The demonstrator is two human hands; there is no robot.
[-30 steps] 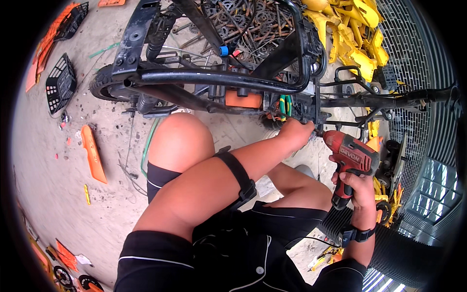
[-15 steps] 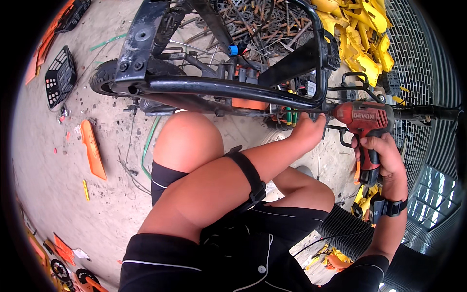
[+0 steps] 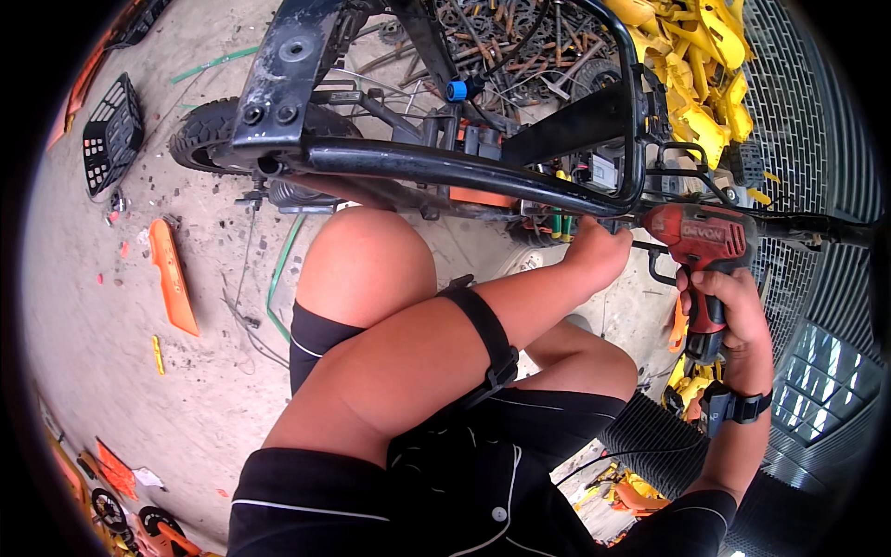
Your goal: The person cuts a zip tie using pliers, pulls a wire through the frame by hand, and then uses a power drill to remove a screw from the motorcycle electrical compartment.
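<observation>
Nearest: right hand, fist wrapped round the grip of the red cordless drill. Over the last second the drill has risen from beside the thigh to frame height, its bit now levelled at the left hand. Left hand: fingers curled, seemingly steadying the bit tip or a fastener; exact pinch unclear. Beyond: black tubular scooter frame, rear tyre. Farthest: heaped yellow body panels. Judged: drilling or driving about to begin.

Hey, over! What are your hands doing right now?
Right hand gripping red drill. Left hand steadying bit at black frame. Nothing blocking.
</observation>
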